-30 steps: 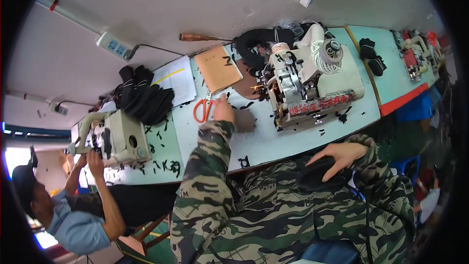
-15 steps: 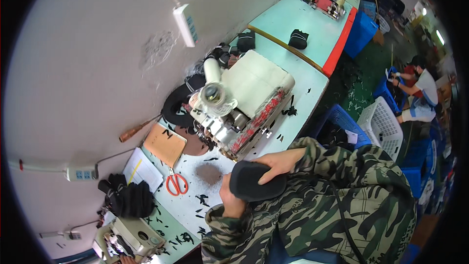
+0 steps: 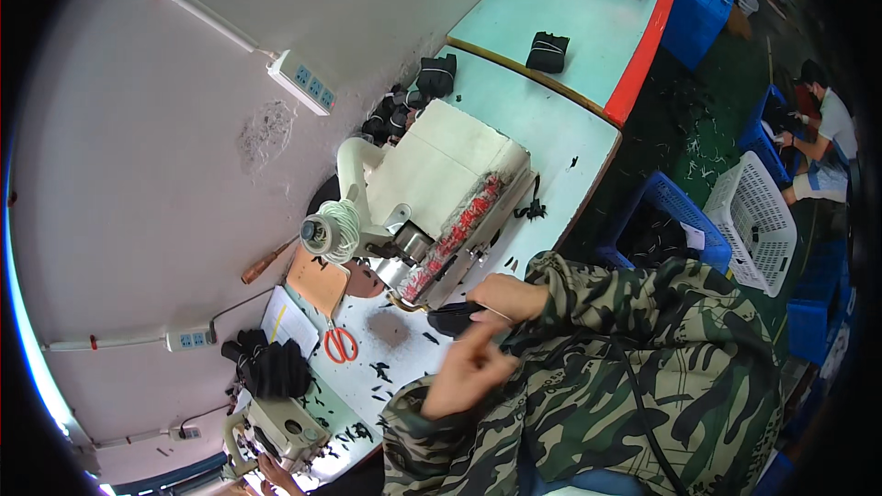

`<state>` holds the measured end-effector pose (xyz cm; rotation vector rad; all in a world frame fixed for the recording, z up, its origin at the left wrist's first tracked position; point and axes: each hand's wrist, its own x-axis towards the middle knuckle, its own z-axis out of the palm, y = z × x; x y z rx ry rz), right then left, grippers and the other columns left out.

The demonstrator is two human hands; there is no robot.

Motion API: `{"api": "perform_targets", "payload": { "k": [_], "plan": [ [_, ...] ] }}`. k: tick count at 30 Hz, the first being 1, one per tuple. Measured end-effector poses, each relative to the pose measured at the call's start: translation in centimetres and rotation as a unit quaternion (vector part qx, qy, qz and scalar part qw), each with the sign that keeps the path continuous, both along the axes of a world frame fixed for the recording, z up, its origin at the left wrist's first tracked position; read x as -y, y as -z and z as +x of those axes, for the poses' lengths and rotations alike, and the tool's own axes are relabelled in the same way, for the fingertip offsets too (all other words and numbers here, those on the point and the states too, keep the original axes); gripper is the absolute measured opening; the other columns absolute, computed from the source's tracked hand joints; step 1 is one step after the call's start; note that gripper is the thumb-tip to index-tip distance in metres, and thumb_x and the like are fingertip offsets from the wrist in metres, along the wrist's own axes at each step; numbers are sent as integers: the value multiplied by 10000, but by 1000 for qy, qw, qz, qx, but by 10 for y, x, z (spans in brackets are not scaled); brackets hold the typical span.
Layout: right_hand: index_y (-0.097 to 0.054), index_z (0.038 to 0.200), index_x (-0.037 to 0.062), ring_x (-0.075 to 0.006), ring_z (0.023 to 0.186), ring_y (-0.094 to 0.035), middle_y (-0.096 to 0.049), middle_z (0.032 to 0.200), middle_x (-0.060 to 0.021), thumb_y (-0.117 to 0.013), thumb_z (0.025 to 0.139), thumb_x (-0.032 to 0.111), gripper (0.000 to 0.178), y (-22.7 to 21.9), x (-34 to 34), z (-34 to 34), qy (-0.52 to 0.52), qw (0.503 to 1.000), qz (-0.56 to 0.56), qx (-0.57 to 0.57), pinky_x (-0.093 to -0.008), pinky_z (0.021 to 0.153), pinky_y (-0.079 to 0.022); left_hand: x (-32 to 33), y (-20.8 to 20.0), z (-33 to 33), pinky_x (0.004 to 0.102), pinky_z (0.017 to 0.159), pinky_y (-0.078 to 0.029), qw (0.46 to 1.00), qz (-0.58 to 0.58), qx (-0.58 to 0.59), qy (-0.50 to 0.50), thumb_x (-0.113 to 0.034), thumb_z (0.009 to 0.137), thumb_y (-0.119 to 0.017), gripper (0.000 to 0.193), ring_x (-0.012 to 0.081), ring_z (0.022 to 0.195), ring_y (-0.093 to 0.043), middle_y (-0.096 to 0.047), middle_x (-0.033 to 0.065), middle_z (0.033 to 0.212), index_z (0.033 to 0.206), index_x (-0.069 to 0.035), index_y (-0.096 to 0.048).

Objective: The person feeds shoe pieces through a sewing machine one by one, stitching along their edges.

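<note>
My right hand (image 3: 511, 298) is closed on a black padded fabric piece (image 3: 450, 320), at the front end of a cream sewing machine (image 3: 450, 188). Only part of the piece shows; the rest is under my fingers. A thin pale strand (image 3: 498, 313) crosses beside those fingers. Just below, my left hand (image 3: 470, 369) is smeared by motion, its forefinger reaching up toward the right hand. Whether it grips anything is unclear. Pale thread (image 3: 342, 231) is wound on the machine's left side.
Orange-handled scissors (image 3: 341, 345), a tan pad (image 3: 318, 283) and black scraps lie on the worktable (image 3: 574, 142). Tied black bundles (image 3: 548, 52) sit farther back. At right stand a blue crate (image 3: 675, 197), a white basket (image 3: 749, 211) and a seated co-worker (image 3: 822, 133). Another person's hand (image 3: 276, 473) shows lower left.
Both hands held the black piece before. My left hand has come off it and moved down, while my right hand carries it slightly up beside the machine. The view has shifted.
</note>
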<state>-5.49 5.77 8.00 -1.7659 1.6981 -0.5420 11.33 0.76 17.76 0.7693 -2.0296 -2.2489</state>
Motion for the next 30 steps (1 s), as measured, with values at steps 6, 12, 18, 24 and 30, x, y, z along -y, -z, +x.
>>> {"api": "perform_targets", "payload": {
  "k": [6, 12, 18, 24, 30],
  "plan": [
    [-619, 1090, -53, -205, 849, -678, -698, 970, -118, -688, 838, 134, 321, -57, -13, -57, 58, 813, 158, 557, -321, 730, -546, 52, 132, 76, 221, 437, -402, 968, -111, 159, -159, -106, 799, -654, 138, 61, 516, -530, -604, 26, 659, 887, -6, -617],
    [-645, 1034, -17, -156, 822, -630, -674, 889, -155, -649, 833, 151, 262, 27, 6, 7, -89, 922, 182, 330, -323, 751, -502, -6, 87, -3, 378, 467, -438, 830, -456, 28, -322, -287, 700, -817, 345, 261, 471, -525, -542, 137, 556, 752, -36, -586],
    [-597, 1147, -33, -144, 883, -621, -674, 1001, -94, -560, 825, 4, 326, 13, 13, 18, 71, 926, 91, 359, -278, 802, -484, -71, 95, 40, 278, 664, -507, 876, -6, 56, -478, -152, 812, -727, 347, 125, 779, -634, -651, 111, 820, 1064, 23, -564],
    [-448, 1290, -22, -359, 1142, -555, -557, 1215, -220, -619, 764, 49, 558, -20, -16, 96, -274, 953, 87, 97, -385, 985, -420, -150, 163, 60, 283, 793, -497, 679, 153, -134, -706, 7, 787, -634, 233, 133, 863, -610, -663, 28, 945, 1019, 0, -634],
    [-516, 1233, -30, -196, 991, -620, -642, 1065, -131, -642, 832, 62, 430, -4, 26, 83, -280, 915, 265, 120, -300, 889, -473, -334, 314, 199, 356, 524, -497, 535, -133, 336, -764, -147, 877, -631, 259, 166, 663, -591, -625, 106, 862, 1079, -11, -543]
  ]
}}
